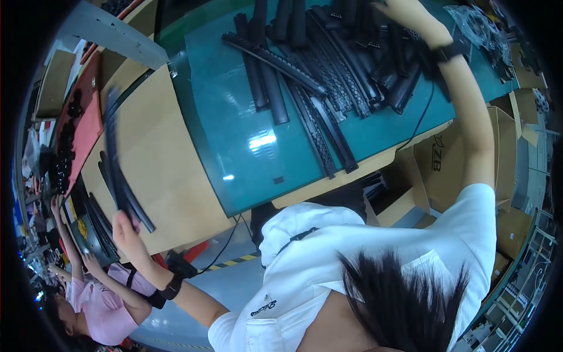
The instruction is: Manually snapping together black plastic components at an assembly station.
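At the left, my left hand (126, 230) is closed around the lower end of a long black plastic strip (112, 141), whose raised end is smeared by motion. The strip is over a brown cardboard sheet, where another black strip (136, 205) lies close to the hand. My right hand (407, 16) reaches to the far edge of the green table mat (234, 158), over a heap of black plastic strips (337, 82). Its fingers are partly cut off by the picture's top edge, so their grip cannot be made out. Some strips in the heap show a honeycomb-like pattern.
A person in a pink top (108, 311) works at the far left, beside a red sheet (88, 111) bearing small black parts. A grey metal post (117, 38) rises by the cardboard sheet (164, 146). Clear plastic bags (481, 26) and an open cardboard box (434, 164) are at right.
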A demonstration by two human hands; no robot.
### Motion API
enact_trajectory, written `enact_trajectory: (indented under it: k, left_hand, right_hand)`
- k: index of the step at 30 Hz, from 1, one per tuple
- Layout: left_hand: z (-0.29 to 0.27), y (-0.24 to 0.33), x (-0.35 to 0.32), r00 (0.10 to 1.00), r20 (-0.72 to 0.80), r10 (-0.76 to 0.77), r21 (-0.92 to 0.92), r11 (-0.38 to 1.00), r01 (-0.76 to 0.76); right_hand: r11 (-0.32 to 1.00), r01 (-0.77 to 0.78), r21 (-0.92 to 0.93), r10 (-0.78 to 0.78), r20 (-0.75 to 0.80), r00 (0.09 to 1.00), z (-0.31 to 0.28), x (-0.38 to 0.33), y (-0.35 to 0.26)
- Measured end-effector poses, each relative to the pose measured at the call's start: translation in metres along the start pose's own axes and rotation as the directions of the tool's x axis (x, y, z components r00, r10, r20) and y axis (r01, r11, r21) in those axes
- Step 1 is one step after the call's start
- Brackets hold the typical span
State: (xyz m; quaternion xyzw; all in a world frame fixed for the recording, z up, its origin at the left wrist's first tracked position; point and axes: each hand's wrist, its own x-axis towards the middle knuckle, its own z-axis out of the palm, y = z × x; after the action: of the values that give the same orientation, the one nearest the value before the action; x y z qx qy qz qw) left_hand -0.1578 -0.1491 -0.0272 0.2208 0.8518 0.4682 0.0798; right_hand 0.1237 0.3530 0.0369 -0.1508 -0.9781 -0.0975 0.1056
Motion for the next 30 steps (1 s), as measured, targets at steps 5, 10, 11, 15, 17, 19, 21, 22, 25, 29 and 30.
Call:
enact_trajectory:
  k: [5, 10, 11, 15, 17, 19, 21, 22, 25, 29, 30]
  left_hand:
    - [-0.079, -0.143, 0.031, 0.961, -0.216, -0.173, 0.228, 0.948, 0.222]
    - [-0.071, -0.156, 0.04, 0.972, -0.233, 0.033, 0.691, 0.709, 0.142]
    - [-0.068, -0.152, 0.04, 0.971, -0.236, 0.027, 0.695, 0.704, 0.149]
    - [-0.038, -0.094, 0.028, 0.961, -0.174, 0.217, 0.833, 0.553, 0.026]
    - [-0.019, -0.059, 0.025, 0.958, -0.105, 0.266, 0.776, 0.624, -0.088]
    - [0.006, -0.022, 0.022, 0.937, -0.049, 0.347, 0.722, 0.66, -0.207]
    - [0.028, 0.011, 0.012, 0.927, -0.032, 0.374, 0.725, 0.647, -0.236]
    - [0.038, 0.022, 0.008, 0.93, -0.028, 0.367, 0.633, 0.726, -0.268]
    - [0.062, 0.056, -0.008, 0.933, 0.022, 0.36, 0.467, 0.821, -0.328]
    - [0.112, 0.09, -0.021, 0.896, 0.206, 0.393, 0.142, 0.894, -0.425]
    - [0.124, 0.096, -0.024, 0.887, 0.239, 0.396, 0.074, 0.903, -0.423]
  right_hand:
    - [0.977, 0.186, -0.106, -0.15, 0.282, 0.948, 0.061, 0.007, 0.043]
    - [0.743, 0.666, 0.071, -0.632, -0.256, 0.732, 0.084, 0.01, 0.052]
    - [0.738, 0.67, 0.078, -0.634, -0.259, 0.729, 0.083, 0.013, 0.044]
    - [0.851, 0.52, -0.076, -0.467, 0.344, 0.814, 0.052, 0.025, 0.004]
    - [0.827, 0.561, -0.044, -0.514, 0.343, 0.786, 0.051, 0.027, -0.001]
    - [0.814, 0.581, -0.021, -0.541, 0.338, 0.77, 0.05, 0.029, -0.007]
    - [0.816, 0.578, 0.003, -0.538, 0.366, 0.759, 0.046, 0.029, -0.019]
    - [0.817, 0.576, 0.013, -0.536, 0.382, 0.753, 0.045, 0.029, -0.026]
    - [0.852, 0.521, 0.046, -0.51, 0.297, 0.807, 0.032, 0.029, -0.043]
    - [0.936, 0.347, 0.066, -0.353, 0.195, 0.915, -0.006, 0.028, -0.08]
    - [0.956, 0.281, 0.078, -0.29, 0.156, 0.944, -0.013, 0.031, -0.096]
